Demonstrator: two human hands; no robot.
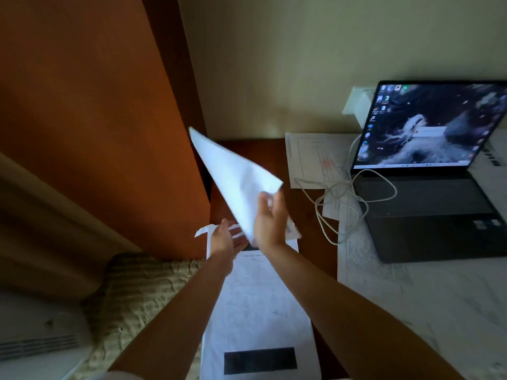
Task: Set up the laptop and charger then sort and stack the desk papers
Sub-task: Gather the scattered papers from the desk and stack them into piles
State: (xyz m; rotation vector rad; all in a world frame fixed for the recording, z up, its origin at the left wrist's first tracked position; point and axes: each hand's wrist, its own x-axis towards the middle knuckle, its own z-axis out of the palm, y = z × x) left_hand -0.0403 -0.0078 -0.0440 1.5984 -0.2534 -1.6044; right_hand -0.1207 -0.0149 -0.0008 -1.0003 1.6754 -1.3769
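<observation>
My right hand (pixel 270 218) grips a white sheet of paper (pixel 233 171) by its lower right edge and holds it tilted up above the desk. My left hand (pixel 229 239) is open under the sheet's lower corner, fingers spread, just above a stack of printed papers (pixel 258 303) lying at the desk's left edge. The open laptop (pixel 430 171) stands at the right with its screen lit. Its white charger cable (pixel 340 193) loops over the desk from a white plug (pixel 356 105) at the wall. More papers (pixel 315 157) lie left of the laptop.
A brown wooden desk (pixel 307 229) meets an orange wooden panel (pixel 96 119) on the left. Large printed sheets (pixel 411 297) cover the desk's right part under the laptop. A woven beige cushion (pixel 142 297) and a white appliance (pixel 35 338) sit lower left.
</observation>
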